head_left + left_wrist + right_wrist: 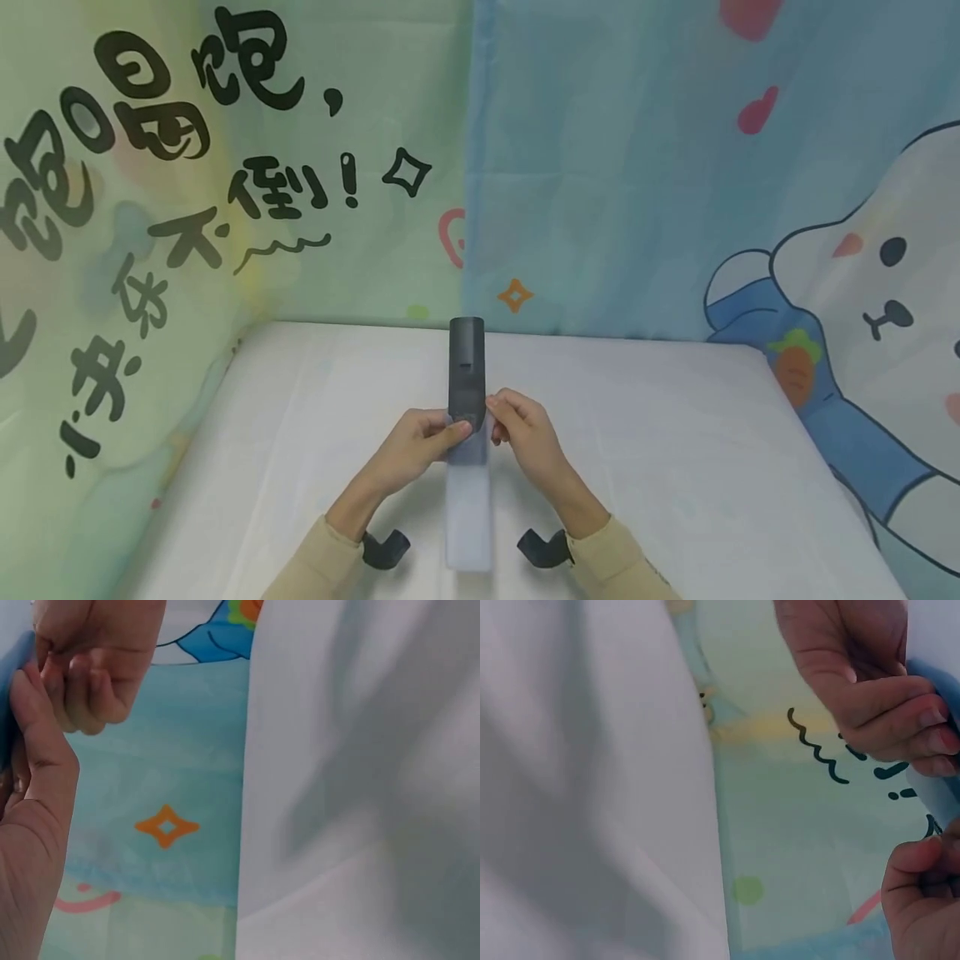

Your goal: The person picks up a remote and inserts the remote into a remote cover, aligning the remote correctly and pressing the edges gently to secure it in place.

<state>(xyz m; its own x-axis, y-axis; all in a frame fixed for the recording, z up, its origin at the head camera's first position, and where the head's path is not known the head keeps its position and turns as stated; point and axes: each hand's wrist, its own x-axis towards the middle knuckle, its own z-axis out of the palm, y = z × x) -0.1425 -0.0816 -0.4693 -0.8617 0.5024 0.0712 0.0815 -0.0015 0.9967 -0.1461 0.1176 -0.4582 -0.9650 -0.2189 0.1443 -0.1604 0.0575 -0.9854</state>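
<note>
A long, narrow object [467,367] extends away from me over the table, with a dark grey far part, a blue-grey middle band and a whitish near part; its kind is not clear. My left hand [416,446] grips it from the left around the middle, thumb laid across the top. On the other side, my right hand [528,437] has its thumb and forefinger pinched at the dark part's right edge, the other fingers curled in. The left wrist view catches just a blue sliver of the object [6,712]. In the right wrist view, the left fingers cover part of its white and blue side [934,637].
A white cloth [675,467] covers the table. Printed curtains [600,208] hang behind it and along the left, and a printed white bear [862,275] fills the right. Black wrist mounts [386,550] sit below both hands at the sleeve cuffs.
</note>
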